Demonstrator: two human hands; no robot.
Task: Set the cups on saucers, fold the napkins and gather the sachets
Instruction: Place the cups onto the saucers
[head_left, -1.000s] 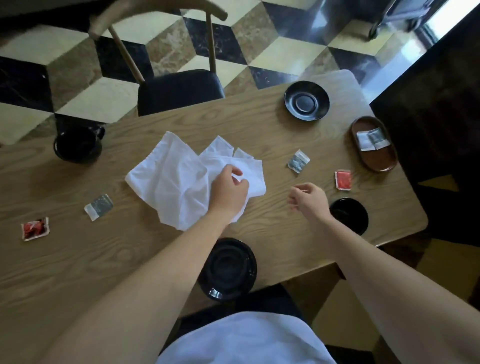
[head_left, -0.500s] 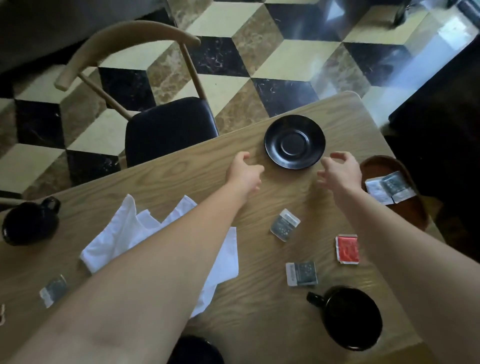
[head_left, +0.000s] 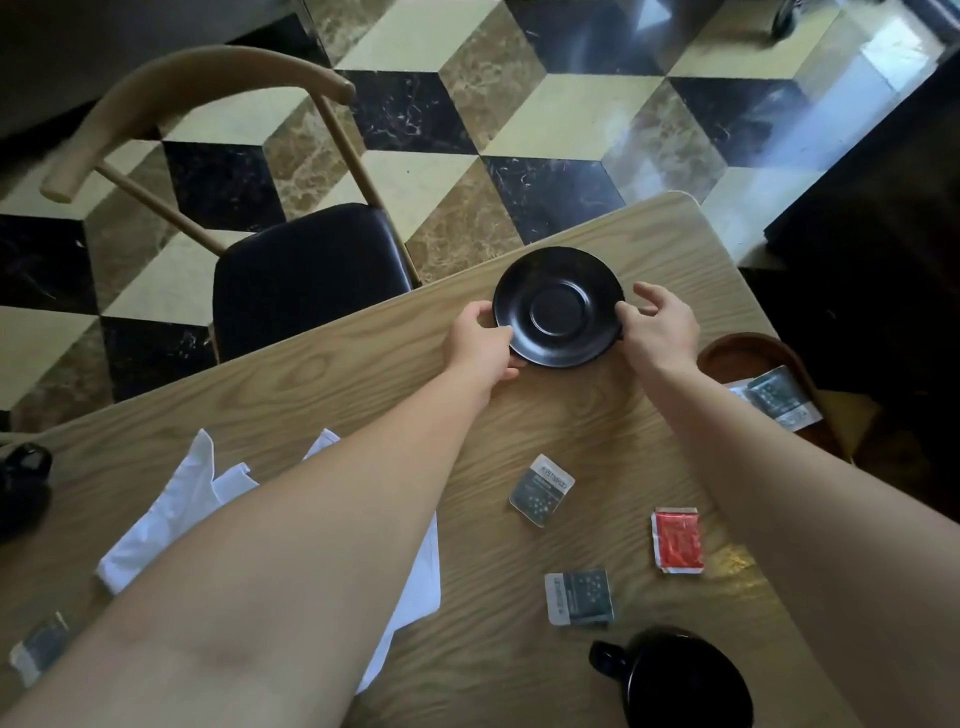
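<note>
Fingers (head_left: 480, 314) of left hand (head_left: 480, 345) and right hand (head_left: 658, 327) are gripping opposite rims of black saucer (head_left: 558, 306) sitting at the surface's (head_left: 311, 395) far edge, with white napkin (head_left: 171, 519) lying left, grey sachets (head_left: 542, 490) and red sachet (head_left: 677, 540) lying nearer, black cup (head_left: 680, 680) sitting bottom right.

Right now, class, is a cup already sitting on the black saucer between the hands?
No, the black saucer is bare; the nearest cup stands apart.
</note>
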